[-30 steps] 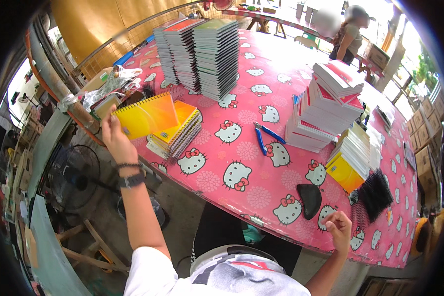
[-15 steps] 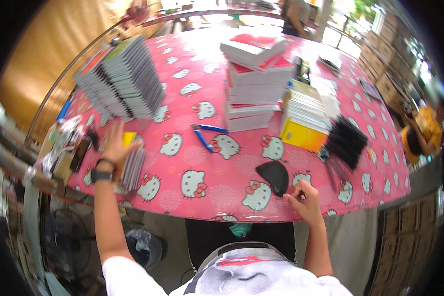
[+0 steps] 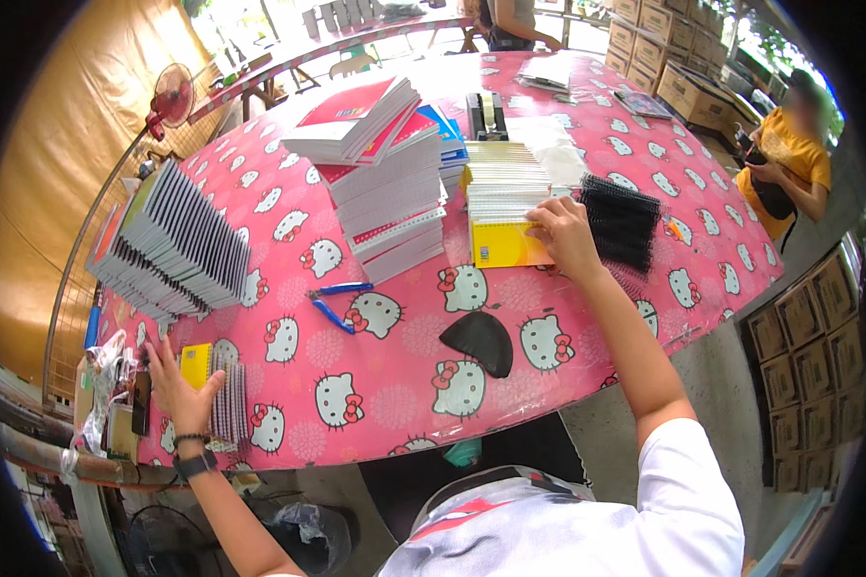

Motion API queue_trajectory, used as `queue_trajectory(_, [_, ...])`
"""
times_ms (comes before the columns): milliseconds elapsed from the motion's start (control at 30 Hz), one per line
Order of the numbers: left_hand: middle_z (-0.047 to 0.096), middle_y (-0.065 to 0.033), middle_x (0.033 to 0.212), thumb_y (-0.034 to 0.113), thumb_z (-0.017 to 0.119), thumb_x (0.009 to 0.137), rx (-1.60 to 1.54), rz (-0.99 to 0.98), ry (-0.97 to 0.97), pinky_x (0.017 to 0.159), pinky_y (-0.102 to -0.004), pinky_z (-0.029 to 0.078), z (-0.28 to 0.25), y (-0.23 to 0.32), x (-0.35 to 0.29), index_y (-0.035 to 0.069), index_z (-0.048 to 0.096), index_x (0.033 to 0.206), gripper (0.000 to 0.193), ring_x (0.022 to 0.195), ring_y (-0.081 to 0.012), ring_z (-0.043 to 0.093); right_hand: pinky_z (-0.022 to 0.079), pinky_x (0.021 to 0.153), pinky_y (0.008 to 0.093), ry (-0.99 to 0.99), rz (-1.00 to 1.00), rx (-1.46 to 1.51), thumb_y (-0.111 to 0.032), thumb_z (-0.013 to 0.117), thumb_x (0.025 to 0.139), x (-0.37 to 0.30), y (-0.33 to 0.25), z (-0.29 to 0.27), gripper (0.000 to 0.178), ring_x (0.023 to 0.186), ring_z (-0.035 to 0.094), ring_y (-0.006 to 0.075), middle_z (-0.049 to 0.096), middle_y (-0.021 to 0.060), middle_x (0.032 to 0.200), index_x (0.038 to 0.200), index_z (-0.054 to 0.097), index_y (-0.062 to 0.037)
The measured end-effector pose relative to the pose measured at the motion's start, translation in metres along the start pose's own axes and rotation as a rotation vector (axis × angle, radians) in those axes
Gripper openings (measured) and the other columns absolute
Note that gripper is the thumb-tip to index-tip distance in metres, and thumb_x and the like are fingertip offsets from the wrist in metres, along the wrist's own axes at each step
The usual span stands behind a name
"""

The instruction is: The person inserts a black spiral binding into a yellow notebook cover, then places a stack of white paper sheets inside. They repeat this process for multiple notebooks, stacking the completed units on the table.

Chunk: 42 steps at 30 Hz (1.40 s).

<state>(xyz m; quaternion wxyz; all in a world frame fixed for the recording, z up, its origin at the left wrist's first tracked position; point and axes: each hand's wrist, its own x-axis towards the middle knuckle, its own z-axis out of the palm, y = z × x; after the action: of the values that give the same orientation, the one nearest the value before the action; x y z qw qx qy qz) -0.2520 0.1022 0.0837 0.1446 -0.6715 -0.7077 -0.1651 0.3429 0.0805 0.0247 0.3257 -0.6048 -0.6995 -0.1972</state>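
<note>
Head view: right hand [image 3: 570,238] meeting the yellow pad [image 3: 502,247], front of a fanned pile [image 3: 510,178] on the pink worktop [image 3: 394,409], fingers bent at its right end; whether they pinch it, can't tell. The pad's long axis runs left to right, the pile stretching toward the far side. Left hand [image 3: 185,396], fingers spread, at the spiral notebooks [image 3: 229,404]. Red-covered books [image 3: 390,202] crowd the pile's left, black coils [image 3: 621,223] its right; blue pliers [image 3: 332,310] and a half-round black object [image 3: 483,343] lie nearer.

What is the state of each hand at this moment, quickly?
Left hand: open, at the spiral-bound stack.
Right hand: partly closed at the yellow-covered notebook; whether it grips cannot be told.
</note>
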Motion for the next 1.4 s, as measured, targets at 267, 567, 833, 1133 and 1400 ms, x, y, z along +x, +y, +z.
queue_trajectory(267, [0.033, -0.0121, 0.147, 0.029, 0.081, 0.071, -1.055, 0.224, 0.282, 0.110, -0.0444, 0.024, -0.024, 0.164, -0.073, 0.002, 0.036, 0.139, 0.085, 0.137, -0.0274, 0.028, 0.050, 0.070, 0.0395, -0.103, 0.056, 0.531, -0.007, 0.072, 0.070, 0.013, -0.080, -0.068, 0.018, 0.079, 0.060, 0.0330, 0.062, 0.0133, 0.081, 0.083, 0.061, -0.0009])
queue_trajectory(567, [0.056, -0.0069, 0.100, 0.003, 0.063, 0.087, -1.665, 0.018, -0.401, 0.083, -0.0276, 0.044, 0.035, 0.215, -0.169, 0.001, 0.052, 0.107, 0.022, 0.092, -0.0133, 0.054, 0.050, 0.071, 0.0293, -0.252, 0.506, 1.258, -0.013, 0.064, 0.088, -0.090, -0.185, -0.064, 0.017, 0.083, 0.060, 0.0141, 0.061, 0.0043, 0.087, 0.103, 0.062, -0.0053])
queue_trajectory(833, [0.056, -0.0125, 0.112, 0.000, 0.064, 0.081, -1.252, 0.133, -0.035, 0.087, -0.0343, 0.043, 0.023, 0.235, -0.181, 0.002, 0.048, 0.119, 0.042, 0.097, -0.0218, 0.057, 0.049, 0.072, 0.0281, -0.126, 0.692, 1.292, -0.015, 0.056, 0.094, -0.106, -0.209, -0.034, 0.022, 0.085, 0.059, 0.0106, 0.061, 0.0041, 0.090, 0.113, 0.056, -0.0043])
queue_trajectory(1133, [0.066, -0.0029, 0.095, -0.003, 0.063, 0.068, -0.824, 0.680, -0.058, 0.077, -0.0346, 0.041, -0.002, 0.242, -0.167, 0.011, 0.069, 0.104, 0.039, 0.085, -0.0204, 0.061, 0.048, 0.072, 0.0289, -0.153, 0.651, 0.850, -0.018, 0.064, 0.088, -0.087, -0.132, -0.058, 0.017, 0.077, 0.061, 0.0149, 0.066, 0.0075, 0.086, 0.095, 0.068, -0.0027])
queue_trajectory(1400, [0.066, -0.0018, 0.095, 0.002, 0.067, 0.069, -0.880, 0.686, -0.027, 0.076, -0.0348, 0.041, -0.004, 0.246, -0.167, 0.014, 0.072, 0.100, 0.033, 0.085, -0.0216, 0.059, 0.049, 0.081, 0.0393, -0.265, 0.547, -0.122, -0.022, 0.070, 0.078, -0.102, -0.002, -0.036, 0.019, 0.093, 0.058, 0.0286, 0.062, 0.0100, 0.093, 0.087, 0.065, -0.0057])
